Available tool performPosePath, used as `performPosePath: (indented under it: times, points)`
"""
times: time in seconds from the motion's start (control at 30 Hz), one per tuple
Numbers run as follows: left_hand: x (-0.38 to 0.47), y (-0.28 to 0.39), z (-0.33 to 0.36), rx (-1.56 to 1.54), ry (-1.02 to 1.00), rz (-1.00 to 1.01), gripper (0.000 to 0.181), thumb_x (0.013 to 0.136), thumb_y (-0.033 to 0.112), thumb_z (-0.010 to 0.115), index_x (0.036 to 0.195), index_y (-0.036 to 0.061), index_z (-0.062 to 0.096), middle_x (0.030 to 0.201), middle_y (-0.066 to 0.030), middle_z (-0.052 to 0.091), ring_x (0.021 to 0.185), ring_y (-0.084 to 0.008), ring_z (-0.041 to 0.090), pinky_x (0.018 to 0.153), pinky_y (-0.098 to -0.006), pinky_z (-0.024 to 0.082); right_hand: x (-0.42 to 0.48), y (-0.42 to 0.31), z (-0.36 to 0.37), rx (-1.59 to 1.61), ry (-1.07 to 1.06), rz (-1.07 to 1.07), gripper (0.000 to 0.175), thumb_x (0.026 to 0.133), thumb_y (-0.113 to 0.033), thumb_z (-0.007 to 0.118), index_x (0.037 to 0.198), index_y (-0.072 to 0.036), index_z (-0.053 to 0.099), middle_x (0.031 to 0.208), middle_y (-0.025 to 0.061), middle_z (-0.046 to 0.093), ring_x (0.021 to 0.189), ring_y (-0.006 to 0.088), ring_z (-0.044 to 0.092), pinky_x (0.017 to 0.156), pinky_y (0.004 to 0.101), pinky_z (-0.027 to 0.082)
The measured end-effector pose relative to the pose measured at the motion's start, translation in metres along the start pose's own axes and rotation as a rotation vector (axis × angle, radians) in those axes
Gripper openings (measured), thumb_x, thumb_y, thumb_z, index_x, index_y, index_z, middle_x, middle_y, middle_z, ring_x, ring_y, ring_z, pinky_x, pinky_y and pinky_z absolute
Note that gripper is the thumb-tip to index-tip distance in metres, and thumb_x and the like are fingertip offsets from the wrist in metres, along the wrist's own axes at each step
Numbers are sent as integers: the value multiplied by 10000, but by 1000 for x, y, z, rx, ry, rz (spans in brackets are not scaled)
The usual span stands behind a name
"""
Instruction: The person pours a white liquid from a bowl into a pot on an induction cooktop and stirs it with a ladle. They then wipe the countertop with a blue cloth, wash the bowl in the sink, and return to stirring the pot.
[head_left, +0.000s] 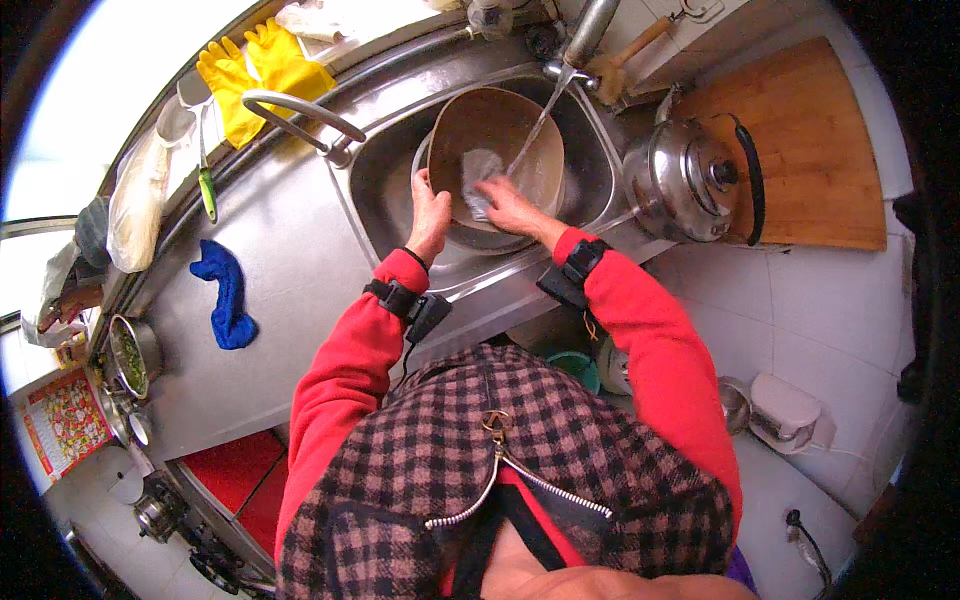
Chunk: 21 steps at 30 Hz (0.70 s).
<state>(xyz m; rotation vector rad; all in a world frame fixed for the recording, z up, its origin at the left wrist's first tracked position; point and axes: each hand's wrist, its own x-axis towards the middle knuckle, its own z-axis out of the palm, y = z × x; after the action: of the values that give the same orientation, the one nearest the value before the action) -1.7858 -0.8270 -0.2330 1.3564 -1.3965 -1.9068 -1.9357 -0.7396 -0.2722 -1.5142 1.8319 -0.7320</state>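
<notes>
A large brownish bowl-shaped vessel (517, 120) is tilted in the stainless steel sink (375, 187). My left hand (430, 217) grips its near left rim, thumb toward me. Inside the vessel my right hand (514, 206) presses a pale grey cloth (480, 169) against the wall. From the faucet (592, 34) a stream of water (541, 116) runs into the vessel, close to my right fingers. Part of another round rim (421, 154) shows behind the vessel's left side; the rest of it is hidden.
A steel kettle (682, 180) stands right of the sink before a wooden cutting board (817, 150). A curved spout (300, 112) rises at the sink's left. On the counter lies a blue cloth (229, 296); yellow rubber gloves (262, 71) and a green-handled utensil (206, 187) rest along the sill. A pot of greens (131, 356) stands farther left.
</notes>
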Motion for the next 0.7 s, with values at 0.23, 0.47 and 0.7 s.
performPosePath:
  times: [0.23, 0.47, 0.7]
  points:
    - [14, 4, -13, 26, -124, 290, 711, 721, -70, 369, 1411, 77, 283, 1376, -146, 373, 1275, -245, 349, 1034, -310, 300, -40, 3, -66, -651, -178, -163, 277, 755, -220, 578, 995, -116, 668, 1056, 101, 589, 983, 310, 531, 849, 433, 436]
    - [15, 22, -17, 28, -293, 28, 723, 732, -62, 368, 1427, 127, 300, 1301, -130, 473, 1058, -248, 523, 815, -339, 479, -6, 19, -121, -1158, 153, -560, 127, 715, -140, 575, 777, -71, 663, 959, 83, 592, 1014, 252, 507, 880, 382, 403]
    - [-7, 20, -8, -55, -416, -130, 757, 720, -56, 365, 1434, 173, 261, 1307, -113, 457, 984, -284, 580, 676, -445, 566, -18, 44, -86, -813, -3, 75, 106, 768, -139, 574, 824, -54, 602, 895, 103, 596, 910, 282, 575, 707, 397, 508]
